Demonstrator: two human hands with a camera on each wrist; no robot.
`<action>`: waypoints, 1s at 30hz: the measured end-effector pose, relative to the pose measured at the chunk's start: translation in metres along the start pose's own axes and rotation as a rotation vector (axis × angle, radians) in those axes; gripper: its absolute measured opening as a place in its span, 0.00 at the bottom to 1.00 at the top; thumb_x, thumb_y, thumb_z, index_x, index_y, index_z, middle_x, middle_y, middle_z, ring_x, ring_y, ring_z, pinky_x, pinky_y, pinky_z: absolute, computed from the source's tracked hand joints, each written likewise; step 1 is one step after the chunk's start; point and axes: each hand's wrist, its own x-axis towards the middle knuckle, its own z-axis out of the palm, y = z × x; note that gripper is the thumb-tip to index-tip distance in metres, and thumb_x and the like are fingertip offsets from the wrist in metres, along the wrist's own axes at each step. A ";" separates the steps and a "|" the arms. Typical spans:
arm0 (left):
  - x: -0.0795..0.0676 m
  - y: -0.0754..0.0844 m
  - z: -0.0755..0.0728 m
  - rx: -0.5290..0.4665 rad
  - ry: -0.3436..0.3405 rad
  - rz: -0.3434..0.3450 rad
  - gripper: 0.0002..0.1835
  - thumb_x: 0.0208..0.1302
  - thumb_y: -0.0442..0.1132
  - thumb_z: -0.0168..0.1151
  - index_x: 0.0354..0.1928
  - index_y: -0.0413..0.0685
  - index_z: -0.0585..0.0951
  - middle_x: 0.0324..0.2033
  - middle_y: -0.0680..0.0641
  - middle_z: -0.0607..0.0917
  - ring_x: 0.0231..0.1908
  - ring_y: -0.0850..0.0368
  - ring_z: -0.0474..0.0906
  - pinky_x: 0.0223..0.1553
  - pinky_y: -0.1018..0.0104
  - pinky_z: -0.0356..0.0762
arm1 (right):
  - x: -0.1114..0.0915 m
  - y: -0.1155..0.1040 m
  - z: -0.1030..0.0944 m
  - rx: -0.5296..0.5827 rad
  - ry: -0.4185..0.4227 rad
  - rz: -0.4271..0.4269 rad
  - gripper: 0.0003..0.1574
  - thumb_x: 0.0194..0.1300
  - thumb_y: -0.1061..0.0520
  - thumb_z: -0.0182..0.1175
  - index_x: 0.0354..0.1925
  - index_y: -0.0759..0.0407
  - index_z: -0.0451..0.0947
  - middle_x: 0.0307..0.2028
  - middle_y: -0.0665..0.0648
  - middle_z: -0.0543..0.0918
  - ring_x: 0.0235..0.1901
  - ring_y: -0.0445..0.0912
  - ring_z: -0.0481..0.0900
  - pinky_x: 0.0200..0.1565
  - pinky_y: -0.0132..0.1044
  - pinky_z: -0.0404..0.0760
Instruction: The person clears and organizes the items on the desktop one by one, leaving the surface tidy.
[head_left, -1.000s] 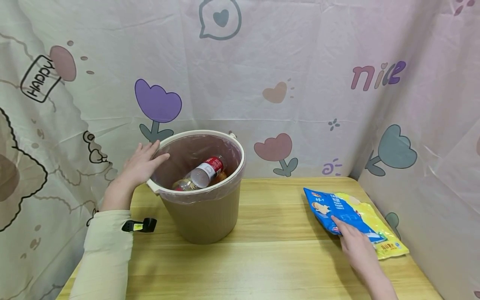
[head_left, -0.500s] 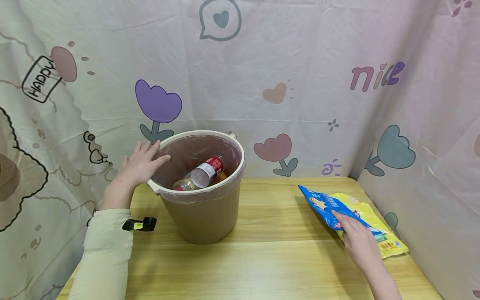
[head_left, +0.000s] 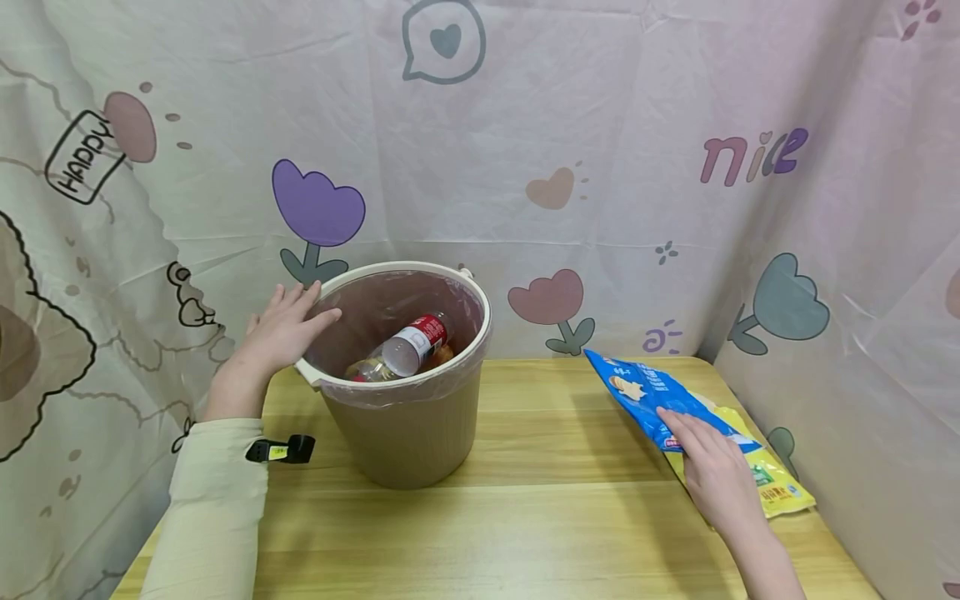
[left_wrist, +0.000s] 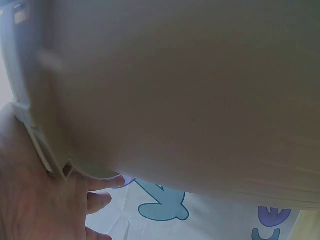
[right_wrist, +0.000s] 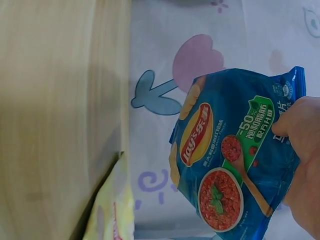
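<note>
A blue bag of potato chips (head_left: pixel 645 392) is gripped by my right hand (head_left: pixel 720 483) at its near edge. The thumb presses its printed front in the right wrist view, where the chip bag (right_wrist: pixel 225 150) hangs tilted above the table; my fingers behind it are hidden there. Below it lies a yellow snack bag (head_left: pixel 783 487), partly covered. My left hand (head_left: pixel 277 333) rests on the left rim of a brown trash bin (head_left: pixel 408 442), thumb over the rim. In the left wrist view its fingers (left_wrist: pixel 100 201) extend straight past the bin wall.
Plastic bottles, one with a red-and-white label (head_left: pixel 420 337), lie inside the bin's clear liner (head_left: pixel 420 392). The bin stands on a wooden table (head_left: pixel 555 525). A printed curtain (head_left: pixel 465 167) closes off the back and both sides.
My right hand has lifted the blue chip bag off the yellow bag and shifted it slightly left and away from me. The left hand and bin stay put.
</note>
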 end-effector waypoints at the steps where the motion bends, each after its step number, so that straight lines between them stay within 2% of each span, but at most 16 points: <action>1: 0.000 0.000 0.000 -0.001 0.002 0.000 0.47 0.69 0.71 0.30 0.77 0.47 0.40 0.75 0.31 0.37 0.74 0.31 0.22 0.64 0.21 0.27 | 0.001 -0.002 -0.001 0.001 0.005 0.001 0.43 0.56 0.75 0.53 0.66 0.46 0.71 0.55 0.60 0.82 0.55 0.59 0.78 0.53 0.60 0.76; 10: 0.001 0.000 0.000 -0.002 0.002 -0.001 0.46 0.70 0.70 0.30 0.77 0.47 0.40 0.75 0.31 0.37 0.74 0.31 0.22 0.64 0.21 0.27 | 0.013 -0.013 -0.007 0.015 0.097 -0.065 0.41 0.55 0.73 0.57 0.64 0.47 0.74 0.54 0.56 0.84 0.55 0.55 0.79 0.52 0.55 0.75; 13: 0.001 -0.001 0.000 -0.005 0.003 0.000 0.46 0.70 0.70 0.30 0.77 0.47 0.40 0.75 0.31 0.37 0.74 0.31 0.22 0.64 0.21 0.27 | 0.017 -0.014 -0.008 0.028 0.125 -0.086 0.37 0.60 0.72 0.55 0.64 0.47 0.74 0.53 0.57 0.84 0.55 0.55 0.79 0.58 0.49 0.74; 16: 0.001 -0.001 0.001 -0.013 0.002 -0.002 0.45 0.71 0.69 0.31 0.77 0.47 0.40 0.75 0.31 0.37 0.74 0.31 0.22 0.64 0.21 0.27 | 0.020 -0.016 -0.009 0.041 0.152 -0.105 0.26 0.73 0.63 0.44 0.64 0.48 0.75 0.53 0.57 0.84 0.55 0.56 0.78 0.68 0.36 0.66; 18: 0.001 -0.002 0.001 -0.016 0.000 -0.003 0.45 0.71 0.69 0.31 0.77 0.48 0.39 0.75 0.31 0.37 0.74 0.31 0.21 0.64 0.22 0.27 | 0.023 -0.017 -0.010 0.048 0.164 -0.115 0.26 0.79 0.55 0.36 0.64 0.48 0.75 0.52 0.58 0.84 0.55 0.55 0.78 0.71 0.28 0.57; 20: 0.001 -0.002 0.001 -0.018 0.000 -0.004 0.45 0.71 0.69 0.31 0.77 0.47 0.40 0.75 0.31 0.37 0.74 0.31 0.22 0.64 0.22 0.27 | 0.026 -0.019 -0.012 0.055 0.179 -0.127 0.30 0.80 0.50 0.30 0.63 0.48 0.75 0.52 0.58 0.85 0.54 0.56 0.78 0.71 0.24 0.53; 23: 0.001 -0.002 0.002 -0.017 0.000 -0.003 0.45 0.71 0.69 0.31 0.77 0.47 0.40 0.75 0.31 0.37 0.74 0.31 0.22 0.64 0.22 0.27 | 0.031 -0.022 -0.014 0.062 0.190 -0.142 0.31 0.80 0.50 0.29 0.63 0.49 0.76 0.52 0.58 0.85 0.55 0.55 0.78 0.71 0.21 0.49; 30: 0.002 -0.002 0.001 -0.011 0.003 -0.001 0.45 0.70 0.70 0.30 0.77 0.48 0.39 0.75 0.31 0.37 0.74 0.31 0.22 0.64 0.21 0.27 | 0.047 -0.034 -0.020 0.100 0.285 -0.200 0.28 0.80 0.52 0.33 0.61 0.50 0.78 0.50 0.57 0.86 0.53 0.55 0.79 0.70 0.21 0.52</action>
